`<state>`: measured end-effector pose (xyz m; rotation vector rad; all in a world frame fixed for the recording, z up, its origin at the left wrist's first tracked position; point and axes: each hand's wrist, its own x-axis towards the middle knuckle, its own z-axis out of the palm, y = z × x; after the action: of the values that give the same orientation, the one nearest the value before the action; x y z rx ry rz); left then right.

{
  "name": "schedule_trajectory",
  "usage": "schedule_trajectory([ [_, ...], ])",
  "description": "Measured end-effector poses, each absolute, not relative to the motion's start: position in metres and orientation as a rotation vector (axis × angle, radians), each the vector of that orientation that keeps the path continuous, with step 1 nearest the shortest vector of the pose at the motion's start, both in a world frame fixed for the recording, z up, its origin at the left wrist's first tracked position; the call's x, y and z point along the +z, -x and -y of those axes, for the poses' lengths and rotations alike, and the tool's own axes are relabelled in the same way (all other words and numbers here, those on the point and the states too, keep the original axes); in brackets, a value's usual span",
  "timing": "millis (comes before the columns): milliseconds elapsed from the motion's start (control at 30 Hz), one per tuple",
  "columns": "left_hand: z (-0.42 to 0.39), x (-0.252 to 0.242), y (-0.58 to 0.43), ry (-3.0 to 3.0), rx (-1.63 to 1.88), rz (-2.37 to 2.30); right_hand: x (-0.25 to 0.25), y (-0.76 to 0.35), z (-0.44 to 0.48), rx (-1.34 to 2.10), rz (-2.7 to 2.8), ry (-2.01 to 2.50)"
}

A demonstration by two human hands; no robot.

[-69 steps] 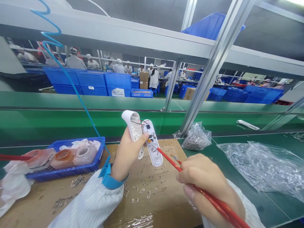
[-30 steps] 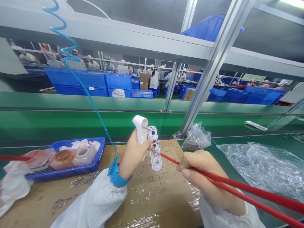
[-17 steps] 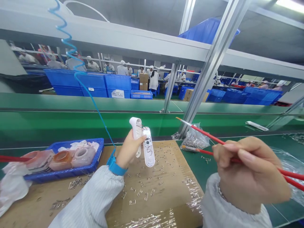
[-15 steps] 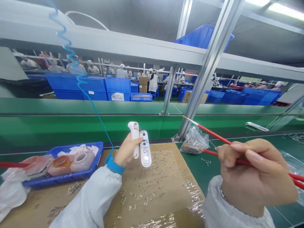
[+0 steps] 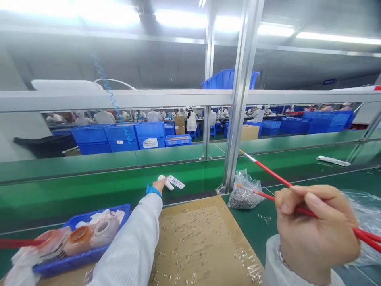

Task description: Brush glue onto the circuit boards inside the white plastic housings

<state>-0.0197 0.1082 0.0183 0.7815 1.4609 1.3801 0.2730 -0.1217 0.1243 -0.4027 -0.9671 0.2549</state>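
1. The left hand (image 5: 158, 185), arm stretched far out to the middle of the frame, has its fingers closed on the left end of a white device (image 5: 172, 182).
2. The white device is opened into two halves. Its long axis runs left to right, with the free end pointing right and slightly down, low over the green conveyor belt (image 5: 89, 190). Whether it touches the belt cannot be told.
3. The right hand (image 5: 315, 230), at lower right, pinches two red brushes (image 5: 268, 171) between thumb and fingers. Their tips point to the upper left and their handles run off the right edge.
4. Below the brush tips lies a clear bag of small parts (image 5: 244, 194), just beside a cardboard sheet (image 5: 202, 238) strewn with metal clips.
5. A blue tray (image 5: 74, 256) sits at lower left.
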Motion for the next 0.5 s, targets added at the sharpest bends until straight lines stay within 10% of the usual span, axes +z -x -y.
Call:
schedule_trajectory([
  [500, 0.028, 0.001, 0.026, -1.431, 1.079, -1.403, 0.125, -0.265, 0.114, 0.249, 0.966, 0.361],
])
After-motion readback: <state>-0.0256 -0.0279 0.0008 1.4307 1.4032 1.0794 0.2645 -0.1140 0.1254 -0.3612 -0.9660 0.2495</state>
